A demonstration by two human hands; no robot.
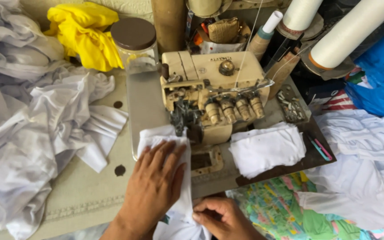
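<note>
At the front edge of the tabletop, the left hand lies flat with fingers spread on a white cloth piece, pressing it down just left of the needle area of a cream overlock sewing machine. The cloth runs from the machine's foot back toward the person. The right hand pinches the near end of the same cloth, fingers curled shut on it. A stack of folded white pieces sits just right of the machine. Loose white fabric is heaped at left. Behind: a brown-lidded jar, yellow cloth, white thread cones.
</note>
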